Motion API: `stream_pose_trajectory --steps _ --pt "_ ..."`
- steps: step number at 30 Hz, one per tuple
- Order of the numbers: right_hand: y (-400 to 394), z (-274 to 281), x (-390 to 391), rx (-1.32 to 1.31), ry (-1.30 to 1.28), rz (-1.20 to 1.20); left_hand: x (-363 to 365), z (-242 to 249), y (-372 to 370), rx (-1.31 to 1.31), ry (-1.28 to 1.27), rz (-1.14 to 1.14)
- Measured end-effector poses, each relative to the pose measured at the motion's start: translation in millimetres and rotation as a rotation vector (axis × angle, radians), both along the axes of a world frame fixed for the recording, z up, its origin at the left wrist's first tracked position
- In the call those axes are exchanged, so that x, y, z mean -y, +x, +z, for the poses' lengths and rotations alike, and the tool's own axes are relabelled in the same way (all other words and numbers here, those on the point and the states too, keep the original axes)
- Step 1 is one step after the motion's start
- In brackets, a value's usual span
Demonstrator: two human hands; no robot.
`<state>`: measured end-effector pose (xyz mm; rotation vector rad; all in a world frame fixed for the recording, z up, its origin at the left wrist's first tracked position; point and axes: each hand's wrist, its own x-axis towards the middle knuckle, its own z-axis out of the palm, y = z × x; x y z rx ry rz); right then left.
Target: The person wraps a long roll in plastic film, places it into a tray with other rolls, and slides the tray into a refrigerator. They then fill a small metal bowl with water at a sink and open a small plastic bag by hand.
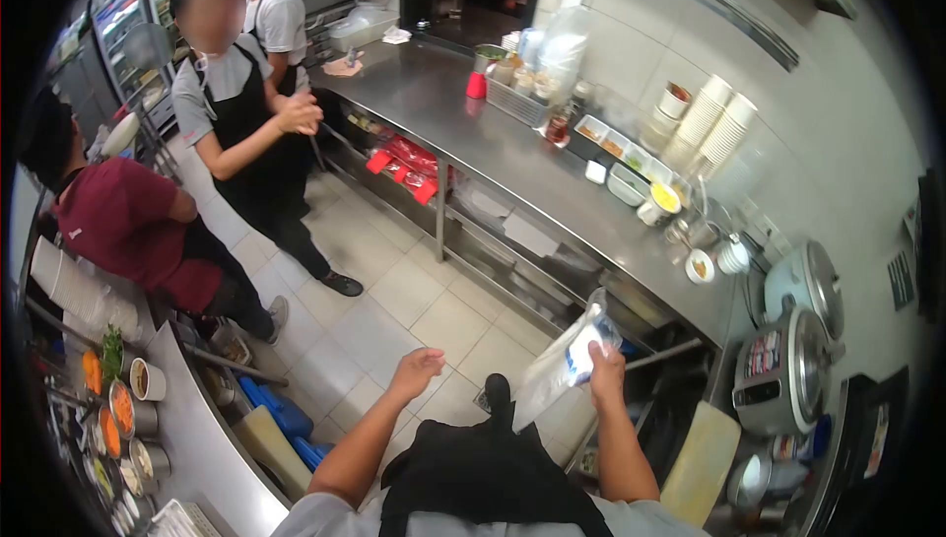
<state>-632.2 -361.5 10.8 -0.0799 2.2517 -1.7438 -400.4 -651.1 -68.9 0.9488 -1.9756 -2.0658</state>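
My right hand (607, 371) is closed on a clear plastic package (564, 365) with a white and blue label, which hangs down to the left of it, over the floor. My left hand (419, 369) is raised in front of me over the floor tiles, its fingers curled. Whether it pinches anything is too small to tell. Between the two hands are my black apron (493, 468) and one dark shoe (498, 394).
A long steel counter (414, 84) ahead carries stacked cups (705, 118), a condiment tray (621, 148) and small containers. Rice cookers (778, 369) stand at right. Three people stand at left. A steel counter (192, 429) with food tubs (123, 409) lies at lower left.
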Motion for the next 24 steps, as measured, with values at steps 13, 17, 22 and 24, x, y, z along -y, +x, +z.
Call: stream_pose_trajectory --steps 13,17,22,24 --pt "-285 28 252 0.175 -0.659 -0.043 -90 -117 153 0.417 0.257 1.096" --pt "-337 -84 273 0.468 -0.242 0.072 -196 -126 149 0.748 0.455 1.036" --pt "-238 -132 238 0.373 -0.174 0.597 -295 -137 150 0.812 0.434 0.955" --pt "-165 -155 226 0.36 -0.036 0.905 -329 -190 179 0.964 -0.405 0.225"
